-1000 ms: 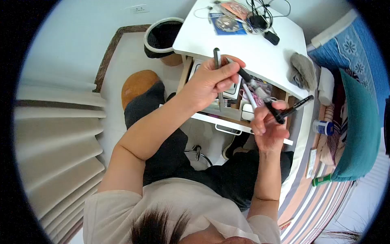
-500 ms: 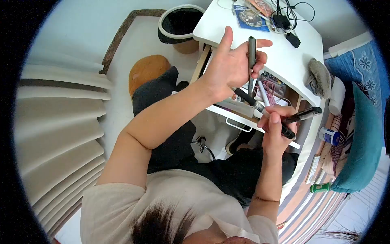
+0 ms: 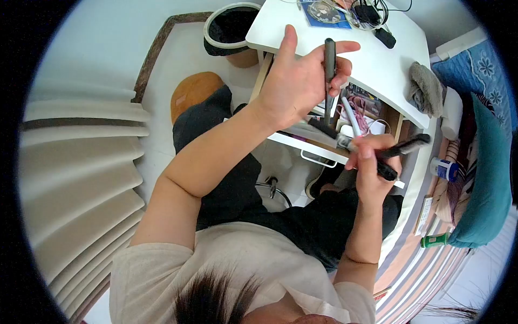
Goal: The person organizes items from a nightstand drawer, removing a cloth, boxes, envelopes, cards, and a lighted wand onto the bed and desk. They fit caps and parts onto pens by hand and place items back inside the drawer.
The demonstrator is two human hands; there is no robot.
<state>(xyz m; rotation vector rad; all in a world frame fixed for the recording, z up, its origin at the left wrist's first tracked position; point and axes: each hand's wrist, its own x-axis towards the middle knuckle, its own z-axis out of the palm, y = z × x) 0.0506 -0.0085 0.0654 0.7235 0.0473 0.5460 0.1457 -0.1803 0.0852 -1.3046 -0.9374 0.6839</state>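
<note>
My left hand [image 3: 294, 81], thumb and index finger stretched out, holds a dark grey pen [image 3: 330, 59] upright against its curled fingers. The pen's lower end hangs over the open drawer [image 3: 302, 144]. To its right, my right hand [image 3: 373, 171] is closed around several pens. A black pen [image 3: 414, 143] sticks out of it to the right, and a white pen [image 3: 350, 114] rises above the fingers. Another dark pen [image 3: 324, 128] points left from this hand, blurred. Inside the drawer lie a pink cable [image 3: 358, 108] and other small items, partly hidden by my hands.
The white desk [image 3: 302, 40] carries tangled black cables [image 3: 372, 16] and a blue card [image 3: 318, 19]. A grey cloth [image 3: 423, 89] hangs at its right edge. A lined bin [image 3: 232, 29] stands at the left. On the striped bed lie a teal pillow [image 3: 483, 183] and a blue-lidded jar [image 3: 443, 169].
Both hands keep their pens. My left hand has shifted slightly up and left in view; my right hand has moved a little right and down, its pens now blurred.
</note>
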